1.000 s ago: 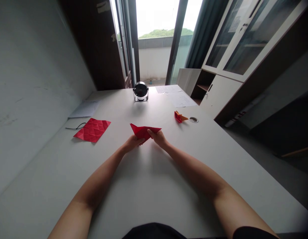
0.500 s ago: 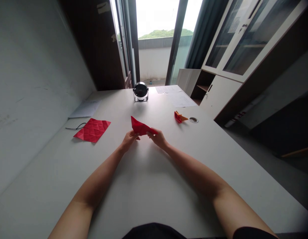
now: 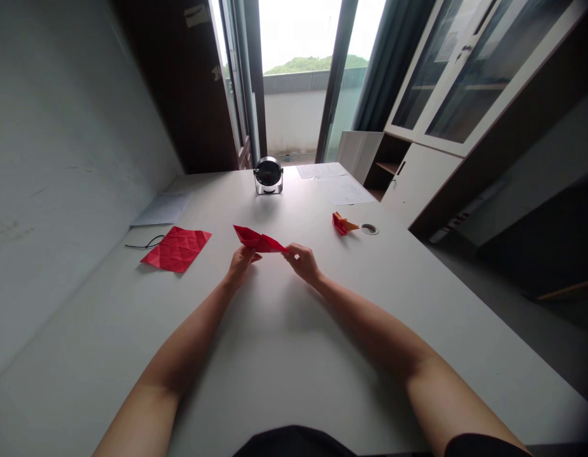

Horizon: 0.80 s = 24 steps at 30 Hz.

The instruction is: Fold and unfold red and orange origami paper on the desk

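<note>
Apparently shaping folded red paper [image 3: 261,243], pinched at its lower edge by left hand [image 3: 240,263] and at one tip by right hand [image 3: 304,261], next likely needing light pressure.

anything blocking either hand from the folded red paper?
Nothing visible. Left hand holds the folded red paper at its near edge, right hand at its right tip. The creased red sheet and red-orange folded piece lie well aside.
</note>
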Each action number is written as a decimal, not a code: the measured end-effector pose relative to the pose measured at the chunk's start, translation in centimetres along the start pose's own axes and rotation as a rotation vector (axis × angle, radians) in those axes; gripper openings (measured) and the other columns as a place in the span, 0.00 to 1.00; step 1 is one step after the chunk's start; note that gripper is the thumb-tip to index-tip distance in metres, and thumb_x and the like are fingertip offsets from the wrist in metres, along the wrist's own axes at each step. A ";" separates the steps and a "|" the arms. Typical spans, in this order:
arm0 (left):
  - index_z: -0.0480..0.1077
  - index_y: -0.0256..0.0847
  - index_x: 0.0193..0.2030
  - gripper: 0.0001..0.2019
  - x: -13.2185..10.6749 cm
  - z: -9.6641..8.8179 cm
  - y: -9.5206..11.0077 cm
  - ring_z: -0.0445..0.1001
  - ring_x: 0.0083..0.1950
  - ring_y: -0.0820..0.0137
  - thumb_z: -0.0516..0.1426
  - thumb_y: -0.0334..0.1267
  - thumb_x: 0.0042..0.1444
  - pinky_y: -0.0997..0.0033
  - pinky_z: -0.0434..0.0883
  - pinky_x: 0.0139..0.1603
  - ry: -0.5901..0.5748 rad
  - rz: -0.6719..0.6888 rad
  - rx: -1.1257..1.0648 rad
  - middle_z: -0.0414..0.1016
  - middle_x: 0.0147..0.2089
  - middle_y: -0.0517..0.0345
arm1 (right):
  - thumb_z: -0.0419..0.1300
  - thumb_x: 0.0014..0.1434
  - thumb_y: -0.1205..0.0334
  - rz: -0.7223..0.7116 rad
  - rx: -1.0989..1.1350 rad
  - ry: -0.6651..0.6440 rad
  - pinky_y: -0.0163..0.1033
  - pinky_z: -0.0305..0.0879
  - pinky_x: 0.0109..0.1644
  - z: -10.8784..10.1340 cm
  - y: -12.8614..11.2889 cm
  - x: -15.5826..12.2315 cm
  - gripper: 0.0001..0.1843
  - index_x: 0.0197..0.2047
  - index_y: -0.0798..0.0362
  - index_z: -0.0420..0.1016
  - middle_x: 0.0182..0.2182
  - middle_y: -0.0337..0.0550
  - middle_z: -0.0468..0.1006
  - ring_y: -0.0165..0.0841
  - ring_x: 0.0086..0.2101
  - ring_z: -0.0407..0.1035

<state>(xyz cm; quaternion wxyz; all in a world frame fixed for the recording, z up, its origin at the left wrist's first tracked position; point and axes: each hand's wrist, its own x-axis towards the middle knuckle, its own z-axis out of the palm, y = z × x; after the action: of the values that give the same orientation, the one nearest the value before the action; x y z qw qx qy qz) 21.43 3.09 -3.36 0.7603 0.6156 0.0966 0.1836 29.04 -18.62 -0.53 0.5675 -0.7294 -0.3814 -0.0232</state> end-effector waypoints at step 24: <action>0.76 0.35 0.37 0.17 -1.3 1.1 0.7 0.74 0.36 0.66 0.63 0.50 0.55 0.68 0.68 0.39 -0.256 0.072 0.217 0.78 0.34 0.50 | 0.59 0.60 0.40 0.079 0.169 -0.146 0.40 0.67 0.39 0.5 -1.4 -0.2 0.22 0.36 0.52 0.78 0.31 0.45 0.79 0.36 0.33 0.70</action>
<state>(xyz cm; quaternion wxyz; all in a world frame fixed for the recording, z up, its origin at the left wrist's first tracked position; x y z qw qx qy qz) 20.53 1.76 -2.52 0.6885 0.7154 -0.0041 0.1194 27.87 -18.17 0.34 0.5982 -0.6931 -0.3931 0.0848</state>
